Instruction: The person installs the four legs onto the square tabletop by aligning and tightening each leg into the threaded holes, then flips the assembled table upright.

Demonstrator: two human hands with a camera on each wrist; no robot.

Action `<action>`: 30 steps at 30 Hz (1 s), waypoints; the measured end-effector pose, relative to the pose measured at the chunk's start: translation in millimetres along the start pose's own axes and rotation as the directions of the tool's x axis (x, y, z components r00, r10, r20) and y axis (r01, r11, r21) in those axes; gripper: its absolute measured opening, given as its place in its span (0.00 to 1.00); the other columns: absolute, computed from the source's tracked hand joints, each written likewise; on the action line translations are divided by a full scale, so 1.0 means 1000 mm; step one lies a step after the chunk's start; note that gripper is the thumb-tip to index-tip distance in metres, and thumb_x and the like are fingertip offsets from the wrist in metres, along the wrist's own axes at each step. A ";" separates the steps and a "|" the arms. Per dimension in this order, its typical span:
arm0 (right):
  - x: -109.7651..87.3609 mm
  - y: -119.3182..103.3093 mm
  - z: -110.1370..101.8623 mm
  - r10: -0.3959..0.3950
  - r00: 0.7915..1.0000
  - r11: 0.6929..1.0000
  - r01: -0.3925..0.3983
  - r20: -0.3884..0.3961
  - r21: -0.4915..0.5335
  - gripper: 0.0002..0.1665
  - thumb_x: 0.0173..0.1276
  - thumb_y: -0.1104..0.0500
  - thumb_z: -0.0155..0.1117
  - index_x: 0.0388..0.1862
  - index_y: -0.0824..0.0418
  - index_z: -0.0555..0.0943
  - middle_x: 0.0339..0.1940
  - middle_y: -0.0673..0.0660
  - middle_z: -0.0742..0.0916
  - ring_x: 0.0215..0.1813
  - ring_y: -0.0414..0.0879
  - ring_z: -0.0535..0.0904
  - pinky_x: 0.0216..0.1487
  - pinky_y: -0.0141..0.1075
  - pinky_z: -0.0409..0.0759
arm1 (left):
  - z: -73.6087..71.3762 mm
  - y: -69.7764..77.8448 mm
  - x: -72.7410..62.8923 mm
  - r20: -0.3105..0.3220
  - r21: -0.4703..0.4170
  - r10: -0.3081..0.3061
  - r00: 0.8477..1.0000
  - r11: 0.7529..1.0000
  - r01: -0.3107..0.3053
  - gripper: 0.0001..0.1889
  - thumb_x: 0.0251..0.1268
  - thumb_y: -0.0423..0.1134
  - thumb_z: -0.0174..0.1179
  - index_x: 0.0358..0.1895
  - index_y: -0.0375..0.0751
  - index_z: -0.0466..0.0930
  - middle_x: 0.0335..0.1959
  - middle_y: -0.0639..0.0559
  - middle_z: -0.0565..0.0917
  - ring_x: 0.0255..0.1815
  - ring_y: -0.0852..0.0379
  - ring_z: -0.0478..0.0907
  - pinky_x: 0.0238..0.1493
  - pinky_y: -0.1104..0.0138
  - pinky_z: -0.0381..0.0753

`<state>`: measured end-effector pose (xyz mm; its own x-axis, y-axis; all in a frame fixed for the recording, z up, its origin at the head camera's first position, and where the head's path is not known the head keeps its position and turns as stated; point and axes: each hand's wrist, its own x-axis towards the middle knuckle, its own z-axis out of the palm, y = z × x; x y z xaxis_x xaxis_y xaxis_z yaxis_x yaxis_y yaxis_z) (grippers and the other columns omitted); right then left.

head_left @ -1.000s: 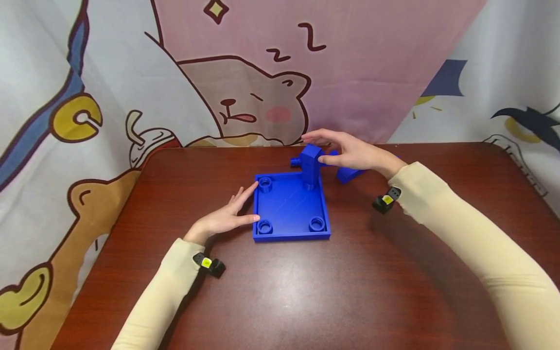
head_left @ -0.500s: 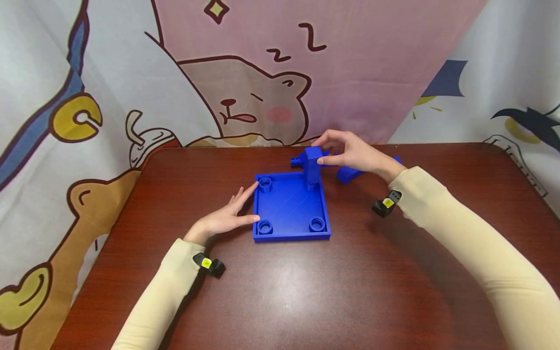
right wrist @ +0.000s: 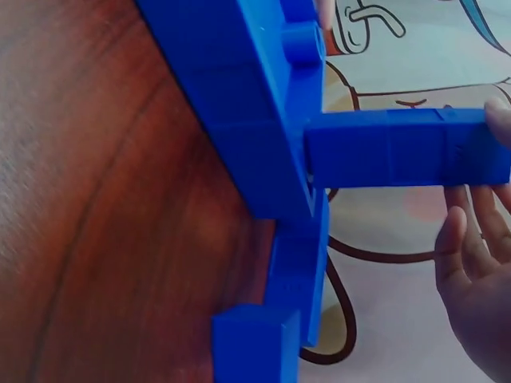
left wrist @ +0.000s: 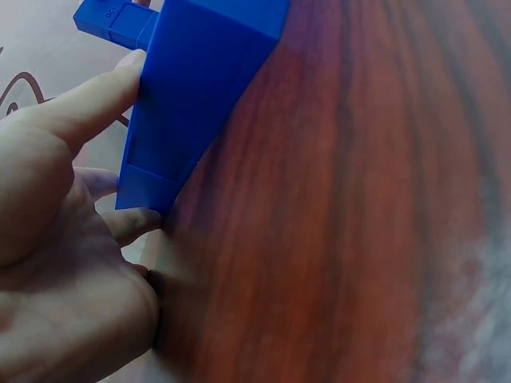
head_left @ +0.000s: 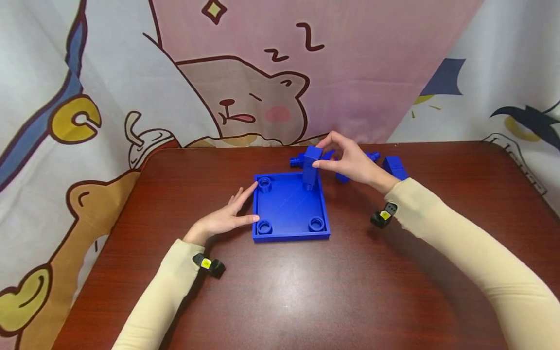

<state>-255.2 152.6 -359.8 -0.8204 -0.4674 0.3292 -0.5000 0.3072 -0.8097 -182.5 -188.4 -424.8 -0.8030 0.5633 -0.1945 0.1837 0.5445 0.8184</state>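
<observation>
A square blue board with a raised rim [head_left: 288, 206] lies on the table, with round sockets [head_left: 316, 224] showing at three corners. At its far right corner a blue square leg [head_left: 311, 165] stands nearly upright. My right hand [head_left: 352, 159] pinches this leg near its top between thumb and fingers; in the right wrist view the leg [right wrist: 407, 149] sticks out from the board's inner side. Against the board's left side rests my left hand [head_left: 220, 218], fingers and thumb spread. The left wrist view shows that thumb and fingertips along the board's outer wall [left wrist: 200, 72].
Behind the board and partly behind my right hand lie more blue legs, one with a threaded end [head_left: 297, 161] pointing left. Another blue leg [head_left: 394, 167] is further right. A printed curtain [head_left: 358, 73] hangs at the table's far edge.
My right hand's fingers, stretched past the leg before, have curled in to pinch its top. The leg looks slightly turned. My left hand has stayed against the board.
</observation>
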 end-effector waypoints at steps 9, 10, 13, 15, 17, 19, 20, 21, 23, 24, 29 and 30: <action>-0.009 -0.003 0.015 0.035 0.982 0.990 -0.060 -0.183 -0.131 0.22 0.59 0.57 0.75 0.45 0.62 0.75 0.39 0.58 0.83 0.32 0.51 0.77 0.30 0.33 0.72 | -0.002 0.000 0.000 -0.003 0.011 -0.006 1.000 1.000 0.006 0.45 0.69 0.49 0.58 0.79 0.59 0.34 0.79 0.55 0.36 0.75 0.47 0.22 0.67 0.39 0.27; -0.010 -0.003 0.016 0.040 0.981 0.989 -0.066 -0.191 -0.133 0.22 0.59 0.56 0.75 0.45 0.62 0.74 0.38 0.58 0.83 0.31 0.51 0.76 0.29 0.32 0.71 | -0.003 0.000 0.000 -0.003 0.012 -0.009 1.000 1.000 0.009 0.45 0.69 0.49 0.58 0.79 0.59 0.34 0.79 0.55 0.36 0.75 0.47 0.22 0.67 0.39 0.27; -0.009 -0.002 0.017 0.048 0.981 0.988 -0.074 -0.187 -0.136 0.23 0.59 0.55 0.74 0.46 0.62 0.73 0.38 0.57 0.83 0.34 0.50 0.77 0.30 0.33 0.72 | -0.003 0.000 -0.002 -0.003 0.005 -0.018 1.000 1.000 0.018 0.45 0.69 0.49 0.58 0.78 0.60 0.34 0.79 0.56 0.36 0.75 0.48 0.22 0.67 0.39 0.27; -0.008 -0.002 0.015 0.052 0.986 0.989 -0.073 -0.161 -0.132 0.23 0.59 0.56 0.74 0.47 0.62 0.73 0.41 0.56 0.82 0.39 0.49 0.78 0.35 0.37 0.74 | -0.003 0.000 -0.002 -0.003 0.005 -0.021 1.000 1.000 0.021 0.45 0.69 0.49 0.58 0.78 0.60 0.34 0.79 0.56 0.37 0.75 0.48 0.22 0.67 0.39 0.27; -0.006 -0.004 0.011 0.039 0.992 0.991 -0.053 -0.117 -0.124 0.24 0.60 0.58 0.74 0.51 0.62 0.73 0.47 0.56 0.81 0.47 0.49 0.78 0.41 0.41 0.75 | -0.003 0.000 -0.002 -0.001 0.004 -0.019 1.000 1.000 0.019 0.45 0.70 0.49 0.58 0.79 0.60 0.34 0.79 0.54 0.37 0.75 0.47 0.22 0.67 0.39 0.27; -0.003 -0.006 0.006 0.004 0.998 0.994 -0.010 -0.061 -0.107 0.26 0.61 0.62 0.72 0.55 0.63 0.73 0.52 0.58 0.80 0.53 0.50 0.76 0.48 0.46 0.74 | -0.003 0.000 -0.002 -0.001 0.005 -0.021 1.000 1.000 0.021 0.45 0.70 0.49 0.58 0.79 0.60 0.35 0.79 0.53 0.37 0.75 0.47 0.22 0.67 0.39 0.27; -0.001 -0.008 0.004 -0.018 0.999 0.996 0.015 -0.031 -0.088 0.26 0.61 0.64 0.71 0.57 0.64 0.72 0.54 0.59 0.80 0.55 0.52 0.75 0.51 0.49 0.73 | -0.003 0.000 -0.002 -0.001 0.007 -0.020 1.000 1.000 0.020 0.45 0.70 0.49 0.58 0.79 0.59 0.35 0.79 0.53 0.37 0.75 0.47 0.22 0.67 0.39 0.27; 0.000 -0.009 0.001 -0.044 0.999 0.996 0.044 -0.002 -0.073 0.27 0.62 0.66 0.69 0.59 0.65 0.72 0.55 0.60 0.79 0.57 0.53 0.74 0.53 0.51 0.72 | -0.003 0.000 -0.002 0.000 0.007 -0.019 1.000 1.000 0.019 0.45 0.70 0.49 0.58 0.79 0.59 0.35 0.79 0.53 0.37 0.75 0.46 0.22 0.67 0.40 0.27; 0.004 -0.011 -0.004 -0.094 0.994 0.995 0.096 0.057 -0.039 0.28 0.63 0.69 0.66 0.62 0.67 0.71 0.58 0.62 0.78 0.60 0.55 0.72 0.56 0.54 0.70 | -0.003 -0.001 -0.002 -0.002 0.007 -0.018 1.000 1.000 0.018 0.45 0.70 0.49 0.58 0.79 0.59 0.34 0.79 0.52 0.37 0.75 0.46 0.22 0.67 0.40 0.27; 0.006 -0.011 -0.006 -0.114 0.990 0.993 0.117 0.086 -0.025 0.28 0.64 0.71 0.64 0.63 0.67 0.70 0.59 0.62 0.78 0.61 0.55 0.72 0.58 0.56 0.68 | -0.002 -0.001 -0.002 -0.002 0.004 -0.022 1.000 1.000 0.022 0.45 0.70 0.49 0.58 0.79 0.60 0.34 0.79 0.53 0.37 0.75 0.47 0.22 0.68 0.40 0.27; 0.011 -0.007 -0.014 -0.135 0.971 0.991 0.136 0.199 0.009 0.29 0.65 0.74 0.57 0.66 0.67 0.70 0.63 0.62 0.77 0.65 0.59 0.69 0.60 0.59 0.65 | -0.002 -0.001 -0.001 -0.001 0.014 -0.003 1.000 1.000 0.003 0.45 0.69 0.51 0.58 0.79 0.59 0.35 0.79 0.54 0.37 0.75 0.47 0.22 0.68 0.41 0.27; 0.011 -0.007 -0.015 -0.128 0.969 0.992 0.128 0.210 0.011 0.29 0.66 0.73 0.57 0.66 0.67 0.70 0.63 0.62 0.77 0.65 0.59 0.68 0.61 0.59 0.65 | -0.002 -0.001 -0.001 0.001 0.017 -0.001 1.000 1.000 0.001 0.45 0.69 0.51 0.58 0.79 0.59 0.35 0.79 0.54 0.37 0.75 0.47 0.22 0.68 0.42 0.27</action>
<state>-265.0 157.4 -343.5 -0.6731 -0.6666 0.3203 -0.5982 0.2360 -0.7658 -183.4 -190.5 -424.5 -0.8028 0.5633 -0.1953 0.1926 0.5550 0.8092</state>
